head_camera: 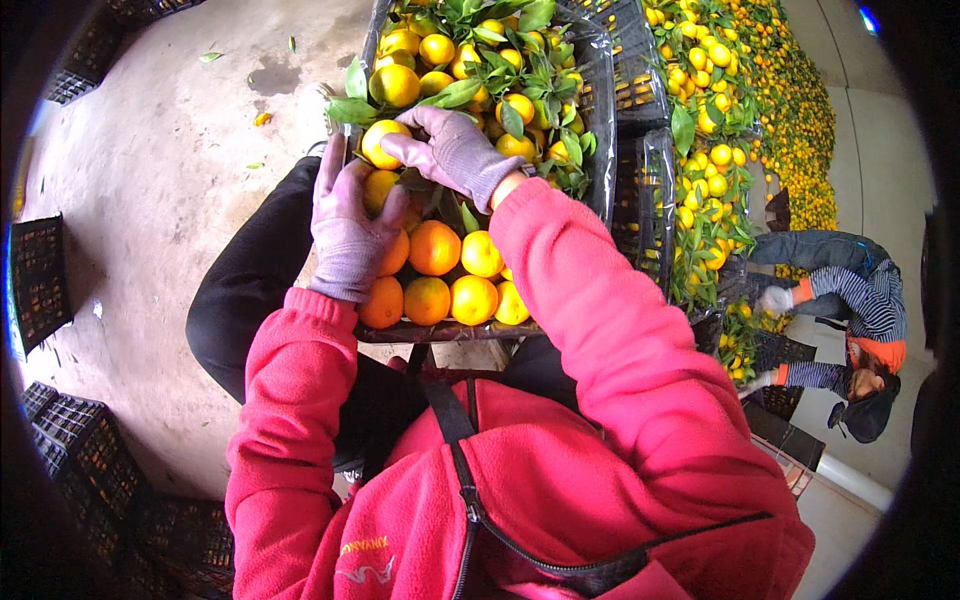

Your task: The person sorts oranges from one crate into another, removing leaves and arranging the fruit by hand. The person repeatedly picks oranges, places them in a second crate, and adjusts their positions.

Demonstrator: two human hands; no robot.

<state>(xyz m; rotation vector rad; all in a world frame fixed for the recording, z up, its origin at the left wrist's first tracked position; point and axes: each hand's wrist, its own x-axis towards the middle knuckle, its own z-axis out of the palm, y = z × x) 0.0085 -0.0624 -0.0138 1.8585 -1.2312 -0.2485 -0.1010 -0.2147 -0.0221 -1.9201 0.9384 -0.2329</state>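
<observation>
My right hand (450, 154), in a pale purple glove, holds a yellow-orange mandarin (384, 144) between thumb and fingers. It is over the left side of a black plastic crate lined with clear film (600, 161). My left hand (346, 225), gloved alike, lies along the crate's left side. Its fingers and thumb are around another mandarin (379, 191), but how firmly is unclear. Close to my body, leafless mandarins (435, 247) sit in neat rows, partly hidden by my right sleeve. Farther off in the crate, mandarins (395, 85) lie loose among green leaves (450, 94).
More black crates (641, 187) of leafy mandarins (705, 187) adjoin on the right, before a large fruit heap (795, 135). A person (862, 315) bends over fruit there. Stacked black crates (82, 450) stand left on the concrete floor (172, 180), where leaves are scattered.
</observation>
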